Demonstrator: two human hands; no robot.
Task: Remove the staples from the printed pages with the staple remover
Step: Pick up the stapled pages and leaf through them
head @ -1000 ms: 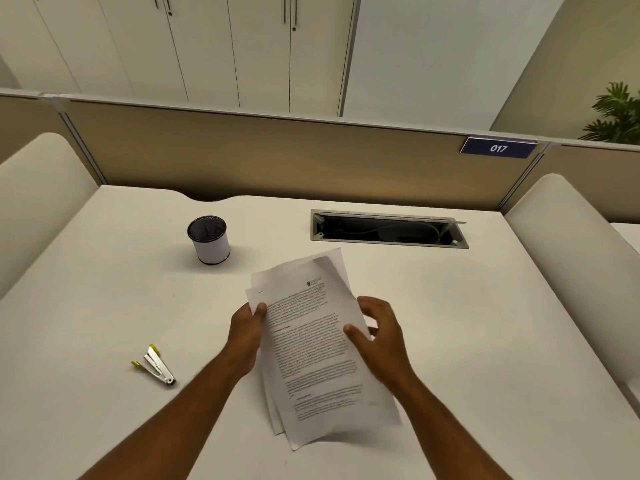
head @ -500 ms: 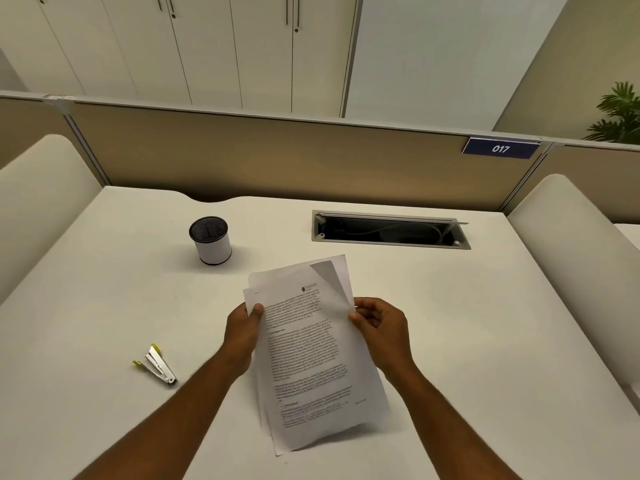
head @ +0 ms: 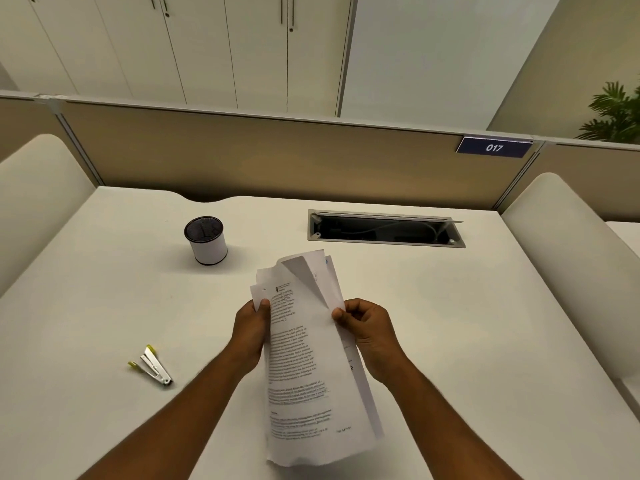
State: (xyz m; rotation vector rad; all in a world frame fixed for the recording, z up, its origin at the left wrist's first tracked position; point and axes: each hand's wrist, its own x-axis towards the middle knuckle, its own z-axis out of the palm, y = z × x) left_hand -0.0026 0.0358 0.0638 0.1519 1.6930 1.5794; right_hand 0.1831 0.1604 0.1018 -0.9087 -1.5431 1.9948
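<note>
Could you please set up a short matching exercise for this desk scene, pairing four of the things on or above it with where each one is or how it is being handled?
Things:
1. Silver staple remover with yellow-green tips
2. White printed pages of paper
3. Round white cup with black top
4. Dark blue rectangular sign reading 017

Places or states:
A. Mounted on the beige partition
B. Standing on the white desk, behind the pages and to the left
C. Lying untouched on the desk, left of the arms
D. Held off the desk by the left hand and right hand

Pairs: 1-C, 2-D, 3-B, 4-A
</note>
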